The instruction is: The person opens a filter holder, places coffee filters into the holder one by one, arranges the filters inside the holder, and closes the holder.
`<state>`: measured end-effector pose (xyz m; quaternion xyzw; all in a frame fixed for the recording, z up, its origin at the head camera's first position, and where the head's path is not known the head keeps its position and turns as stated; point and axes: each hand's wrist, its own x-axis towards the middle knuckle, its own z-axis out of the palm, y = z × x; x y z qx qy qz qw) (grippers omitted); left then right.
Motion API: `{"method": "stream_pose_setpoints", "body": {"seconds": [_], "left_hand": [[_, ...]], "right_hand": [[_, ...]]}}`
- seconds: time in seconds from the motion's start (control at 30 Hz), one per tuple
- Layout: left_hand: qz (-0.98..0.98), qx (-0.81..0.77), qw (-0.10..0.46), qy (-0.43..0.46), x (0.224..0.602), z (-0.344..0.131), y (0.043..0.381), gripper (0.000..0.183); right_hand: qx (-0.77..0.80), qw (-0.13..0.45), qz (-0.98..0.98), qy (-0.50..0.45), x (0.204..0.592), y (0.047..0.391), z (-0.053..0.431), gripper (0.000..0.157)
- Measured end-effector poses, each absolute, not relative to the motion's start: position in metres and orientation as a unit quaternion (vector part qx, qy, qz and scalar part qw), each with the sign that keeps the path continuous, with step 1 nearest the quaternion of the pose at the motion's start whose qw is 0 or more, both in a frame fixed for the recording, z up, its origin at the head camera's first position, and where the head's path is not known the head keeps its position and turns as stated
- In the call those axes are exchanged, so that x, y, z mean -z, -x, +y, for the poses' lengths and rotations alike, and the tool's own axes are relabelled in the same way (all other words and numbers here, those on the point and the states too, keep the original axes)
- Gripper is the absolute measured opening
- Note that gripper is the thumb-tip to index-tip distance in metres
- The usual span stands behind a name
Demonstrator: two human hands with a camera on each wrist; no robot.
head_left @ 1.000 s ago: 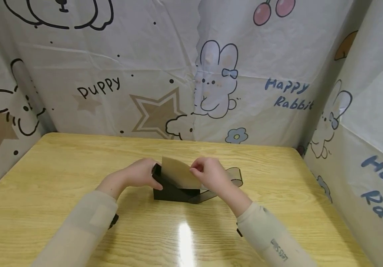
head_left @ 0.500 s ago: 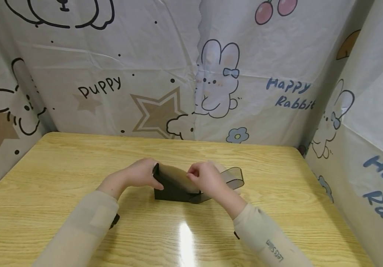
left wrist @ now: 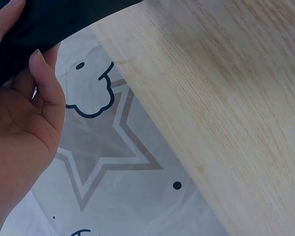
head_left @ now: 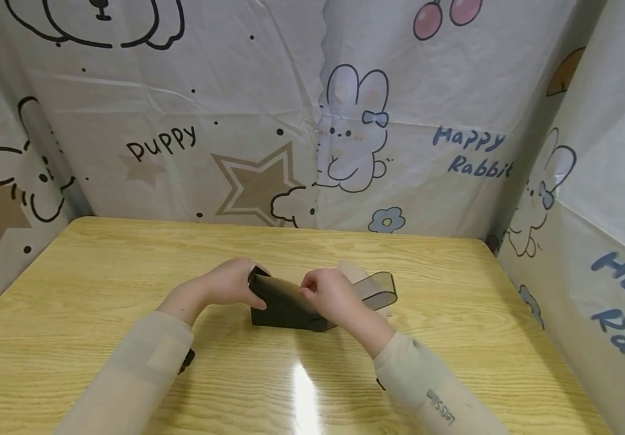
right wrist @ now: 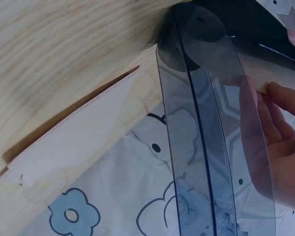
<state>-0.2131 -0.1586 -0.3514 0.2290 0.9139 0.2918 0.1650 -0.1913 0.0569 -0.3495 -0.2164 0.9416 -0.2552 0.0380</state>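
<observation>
A black holder (head_left: 282, 309) with a see-through flip lid (head_left: 382, 289) stands on the table, its lid swung open to the right. My left hand (head_left: 233, 283) grips the holder's left end, thumb on the near side; the left wrist view shows the fingers (left wrist: 46, 78) around the dark wall. Inside the holder sit tan coffee filters (right wrist: 265, 64), mostly hidden by its walls. My right hand (head_left: 335, 296) pinches the edge of the filters at the opening. In the right wrist view the lid (right wrist: 196, 123) stands partly in front of that hand (right wrist: 280, 147).
A pale coffee filter (right wrist: 83, 128) with a crimped seam lies on the table behind the lid. The wooden table (head_left: 182, 386) meets a printed cloth (head_left: 247, 90) at the back and sides.
The tan filters have sunk down into the holder. My right hand has moved down and slightly left with them, uncovering the pale filter behind the lid. The left hand keeps its place.
</observation>
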Motion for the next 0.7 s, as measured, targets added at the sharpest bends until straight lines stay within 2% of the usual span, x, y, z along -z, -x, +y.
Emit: {"method": "stream_pose_setpoints", "body": {"seconds": [0.2, 0.4, 0.57, 0.7], "left_hand": [[0.913, -0.296, 0.164, -0.227, 0.352, -0.159, 0.211, 0.044], [0.916, -0.292, 0.165, -0.219, 0.351, -0.16, 0.21, 0.05], [0.918, -0.288, 0.163, -0.22, 0.351, -0.159, 0.21, 0.055], [0.919, -0.285, 0.163, -0.217, 0.35, -0.159, 0.21, 0.061]], "right_hand": [[0.231, 0.039, 0.951, 0.201, 0.342, 0.19, 0.06, 0.013], [0.245, 0.003, 0.953, 0.18, 0.315, 0.189, 0.074, 0.016], [0.314, -0.043, 0.938, 0.138, 0.287, 0.195, 0.105, 0.018], [0.336, -0.067, 0.935, 0.089, 0.281, 0.21, 0.139, 0.021]]}}
